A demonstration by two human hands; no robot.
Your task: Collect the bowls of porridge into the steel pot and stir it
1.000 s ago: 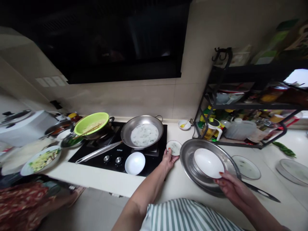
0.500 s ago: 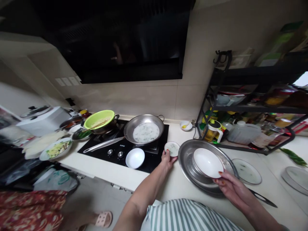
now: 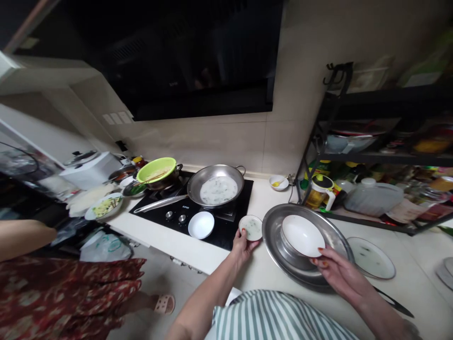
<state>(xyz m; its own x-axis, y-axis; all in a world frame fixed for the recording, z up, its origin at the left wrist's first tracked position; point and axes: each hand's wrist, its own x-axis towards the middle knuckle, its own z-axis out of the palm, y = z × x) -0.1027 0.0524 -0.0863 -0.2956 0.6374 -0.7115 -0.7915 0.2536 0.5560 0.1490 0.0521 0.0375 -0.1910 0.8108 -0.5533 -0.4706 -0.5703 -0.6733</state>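
Observation:
My left hand (image 3: 243, 247) grips a small bowl of pale soup (image 3: 251, 228) with green bits, between the stove and the metal basin. My right hand (image 3: 331, 264) pinches the rim of a white bowl (image 3: 303, 235), tilted over the metal basin (image 3: 274, 252); nothing shows inside this bowl. A steel wok (image 3: 198, 179) on the stove contains white liquid with green flecks. In front of the wok, another white bowl (image 3: 201, 225) rests at the stove's edge. Right of the basin lies a plate of pale liquid (image 3: 371, 257), with a black handle (image 3: 394, 302) near it.
A black rack (image 3: 361, 158) with bottles and containers stands at the right. A small dish with a spoon (image 3: 279, 182) sits by the wall. A green basin (image 3: 157, 171) and a plate of food (image 3: 104, 206) are at the left, where another person in a red skirt (image 3: 60, 297) stands.
The view has shifted slightly. The other person at the left has come further into view, with an arm now showing. Both my hands keep hold of their bowls.

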